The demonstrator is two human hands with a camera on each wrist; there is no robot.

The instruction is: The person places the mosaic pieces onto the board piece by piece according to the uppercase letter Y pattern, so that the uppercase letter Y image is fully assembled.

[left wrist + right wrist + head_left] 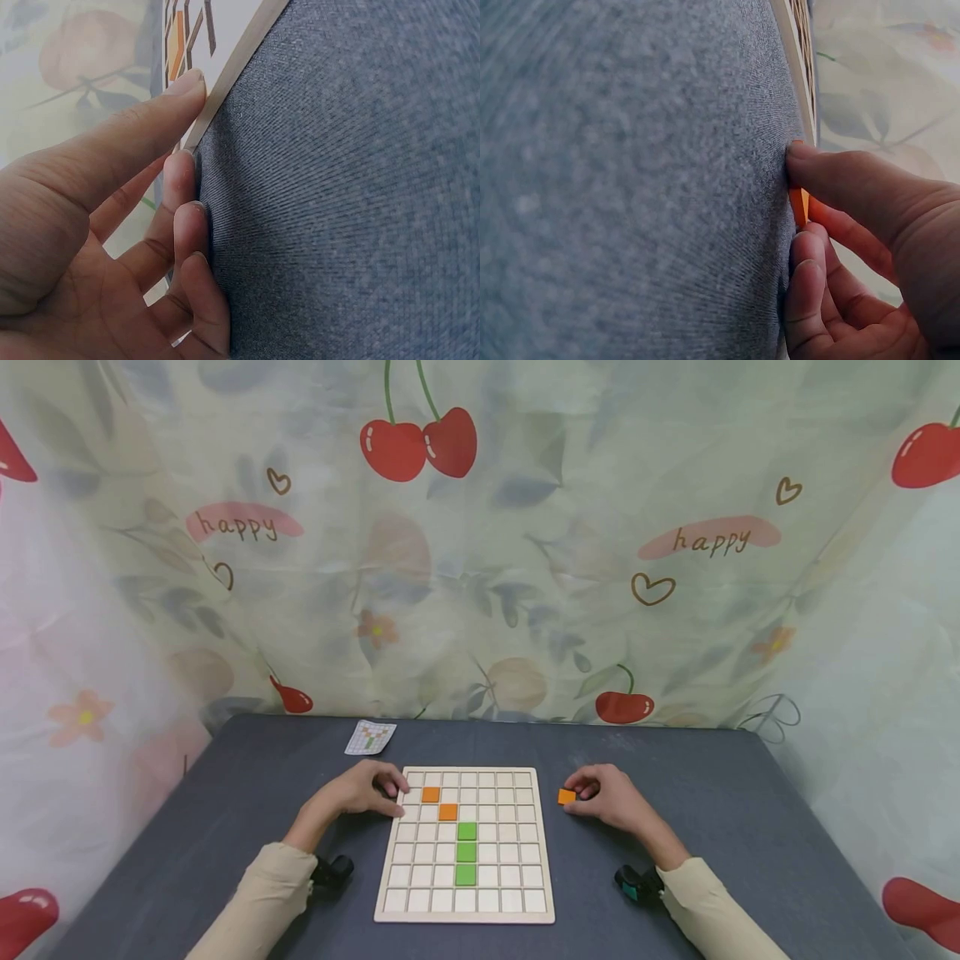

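A pale wooden grid board lies flat on the dark table. In its cells are two orange tiles, one upper left and one diagonally below it, and a column of green tiles near the middle. My left hand holds the board's left edge near the top; in the left wrist view the thumb presses on the rim with curled fingers beside it. Right of the board, my right hand pinches a loose orange tile between thumb and fingers, low at the table surface.
A small printed card with a coloured grid pattern lies on the table behind the board's left corner. A patterned curtain hangs behind the table and at both sides. Black wrist devices sit beside both sleeves.
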